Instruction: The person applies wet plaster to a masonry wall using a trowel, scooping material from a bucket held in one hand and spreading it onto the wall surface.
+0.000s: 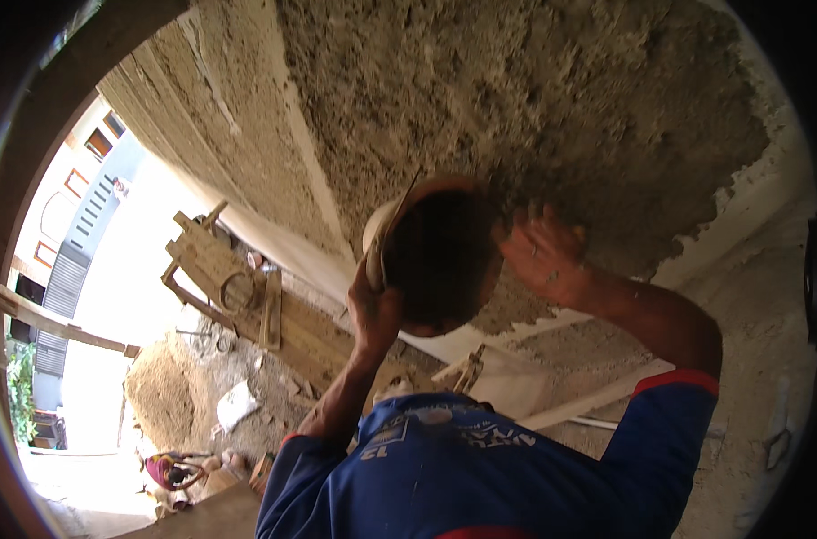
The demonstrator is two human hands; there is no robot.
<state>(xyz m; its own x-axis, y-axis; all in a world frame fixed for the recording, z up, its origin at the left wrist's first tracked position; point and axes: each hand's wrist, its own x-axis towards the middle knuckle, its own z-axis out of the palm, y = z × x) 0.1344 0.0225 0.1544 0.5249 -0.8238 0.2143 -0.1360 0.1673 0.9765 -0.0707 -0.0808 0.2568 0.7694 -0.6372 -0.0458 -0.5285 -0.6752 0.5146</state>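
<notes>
A dark-mouthed bucket (379, 235) is tilted up against the rough mortared wall (534, 81), its inside in deep shadow. My left hand (373, 310) grips its left side near the rim, fingers wrapped round the outside. Beside the opposite rim is my right hand (545, 256), its fingers curled and flecked with mortar. A small yellowish end (580, 234) shows at the edge of that hand; whatever it belongs to is hidden. Wet-looking mortar covers the wall behind both hands and ends in a ragged edge at the right.
Below on the left stand a wooden trestle (215, 269) with planks, a sand heap (161, 395) and a white sack (236, 406). A person (166, 472) is near the lower left. A wooden rail (67, 322) crosses the left side, with buildings beyond.
</notes>
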